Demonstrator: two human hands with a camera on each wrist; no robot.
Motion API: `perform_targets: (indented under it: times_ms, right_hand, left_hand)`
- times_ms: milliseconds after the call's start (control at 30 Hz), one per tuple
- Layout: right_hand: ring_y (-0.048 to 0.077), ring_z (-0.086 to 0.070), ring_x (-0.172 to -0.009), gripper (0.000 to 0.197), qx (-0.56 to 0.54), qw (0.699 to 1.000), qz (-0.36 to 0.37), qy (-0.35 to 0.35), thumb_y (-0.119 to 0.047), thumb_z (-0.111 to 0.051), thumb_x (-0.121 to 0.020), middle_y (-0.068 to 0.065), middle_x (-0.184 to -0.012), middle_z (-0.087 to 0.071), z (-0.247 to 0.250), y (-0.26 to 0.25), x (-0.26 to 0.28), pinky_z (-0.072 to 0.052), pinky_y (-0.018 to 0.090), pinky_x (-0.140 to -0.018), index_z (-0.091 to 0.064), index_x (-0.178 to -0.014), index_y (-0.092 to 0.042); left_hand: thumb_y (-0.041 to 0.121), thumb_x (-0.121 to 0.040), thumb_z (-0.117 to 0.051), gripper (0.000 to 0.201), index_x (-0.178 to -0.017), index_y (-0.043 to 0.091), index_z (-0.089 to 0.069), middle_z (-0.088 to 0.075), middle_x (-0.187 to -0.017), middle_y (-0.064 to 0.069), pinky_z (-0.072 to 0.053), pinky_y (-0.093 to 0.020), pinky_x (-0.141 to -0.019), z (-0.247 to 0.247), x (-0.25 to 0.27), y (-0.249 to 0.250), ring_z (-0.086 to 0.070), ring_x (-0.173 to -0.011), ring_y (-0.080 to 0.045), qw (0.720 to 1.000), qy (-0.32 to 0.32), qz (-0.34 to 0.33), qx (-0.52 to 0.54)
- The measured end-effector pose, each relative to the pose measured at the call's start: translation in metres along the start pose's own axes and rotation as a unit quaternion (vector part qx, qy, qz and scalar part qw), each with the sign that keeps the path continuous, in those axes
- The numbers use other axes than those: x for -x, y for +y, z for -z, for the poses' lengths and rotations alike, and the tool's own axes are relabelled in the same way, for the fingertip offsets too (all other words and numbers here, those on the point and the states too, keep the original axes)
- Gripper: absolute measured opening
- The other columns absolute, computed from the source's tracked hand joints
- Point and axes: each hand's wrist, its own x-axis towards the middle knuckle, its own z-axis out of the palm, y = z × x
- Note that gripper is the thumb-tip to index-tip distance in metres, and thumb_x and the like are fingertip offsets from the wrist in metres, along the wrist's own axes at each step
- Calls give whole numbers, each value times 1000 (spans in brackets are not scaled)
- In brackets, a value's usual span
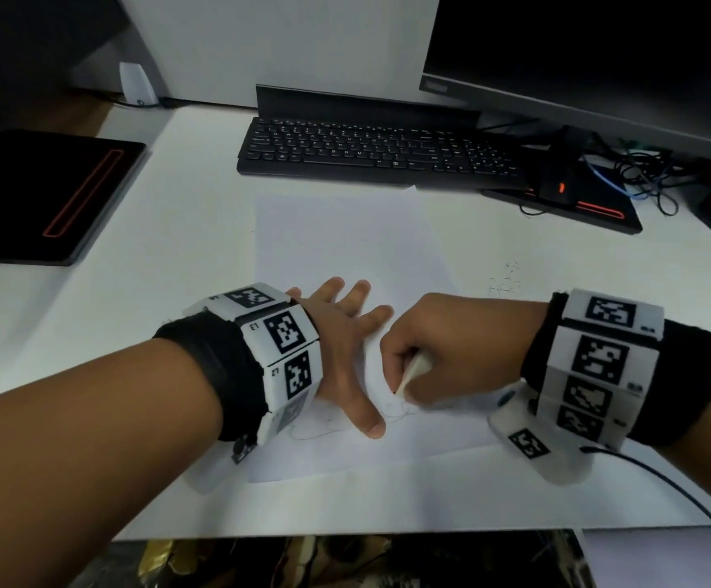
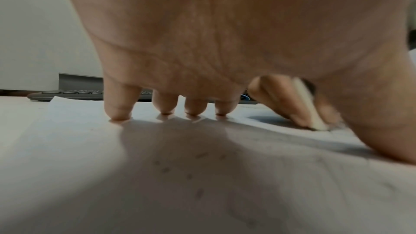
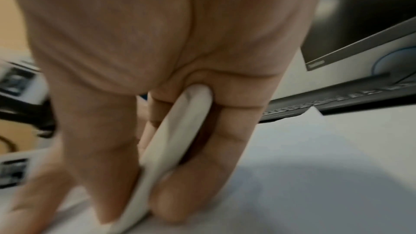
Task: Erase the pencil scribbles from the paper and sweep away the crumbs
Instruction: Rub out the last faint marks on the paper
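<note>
A white sheet of paper (image 1: pixel 345 244) lies on the white desk. Faint pencil scribbles (image 1: pixel 324 432) run along its near part, partly hidden under my hands. My left hand (image 1: pixel 345 333) lies flat on the sheet, its fingers spread and straight, with the fingertips (image 2: pixel 117 115) pressing the paper (image 2: pixel 67 140). My right hand (image 1: pixel 426 354) pinches a flat white eraser (image 1: pixel 413 373) between thumb and fingers, its dark tip down on the scribbles beside the left thumb. The eraser (image 3: pixel 175 136) shows edge-on in the right wrist view. Crumbs (image 1: pixel 504 282) lie scattered right of the sheet.
A black keyboard (image 1: pixel 370 150) sits behind the paper, below a monitor (image 1: pixel 591 48). A black pad with a red outline (image 1: pixel 52 193) lies at the left; another pad, a black device and tangled cables (image 1: pixel 638 171) at the right. The desk's near edge (image 1: pixel 345 534) is close.
</note>
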Motion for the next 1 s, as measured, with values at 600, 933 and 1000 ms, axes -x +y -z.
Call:
perform_targets:
  times_ms: [600,933,1000]
  right_hand:
    - [-16,-53,-68,11,-5,1000,-15,-2,-20,-69,-81,-21,-71,-59,1,6,2,-41,6,-60,-67,-84,-30]
    - [-11,-56,-68,10,-18,998,-54,20,-19,-68,-80,-20,-70,-62,6,19,8,-42,6,-59,-69,-84,-28]
    - [-9,-57,-69,10,-25,995,-78,51,-19,-67,-80,-20,-71,-63,9,25,8,-43,6,-59,-69,-84,-28]
  left_hand:
    - [83,-59,-66,130,-149,45,20,29,-158,8,2,-55,-119,-3,-3,-5,24,-147,-21,1000,-4,-5,1]
    - [82,-60,-66,130,-149,43,21,29,-158,8,0,-55,-119,-2,-1,-3,24,-147,-20,1000,-6,-1,-3]
    - [82,-60,-66,130,-149,43,21,28,-159,7,-1,-56,-119,-2,-1,-2,24,-147,-21,1000,-4,0,-1]
